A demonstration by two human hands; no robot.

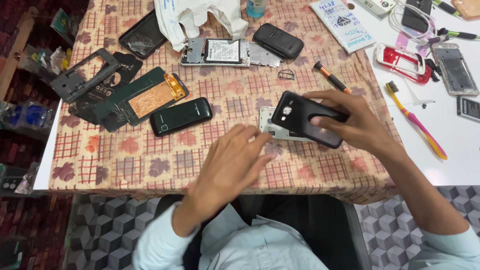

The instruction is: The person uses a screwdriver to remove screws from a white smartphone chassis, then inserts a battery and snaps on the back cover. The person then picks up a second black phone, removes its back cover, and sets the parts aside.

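Far left, near the table's edge: a dark grey phone frame lying flat beside a green circuit-backed panel with a copper patch, both face up as though laid out for easy reach. Just right of these, a small black bar phone resting on the checked, leaf-printed tablecloth. Further back, an opened handset with its battery showing, a white cloth or glove draped over its upper edge, and another black phone close by. Toward the middle, the left hand with fingers together and slightly curled, fingertips touching or nearly touching the near edge of a silver-white phone body lying on the cloth, apparently steadying it. Above that body, tilted and partly overlapping it, a black back cover with a camera opening, pinched by the right hand, thumb pressed on its outer face, fingers wrapped behind. Beside the wrist, an orange-handled screwdriver. Far right, on the bare white table: a pink-and-yellow toothbrush, a red and white frame, a loose battery.
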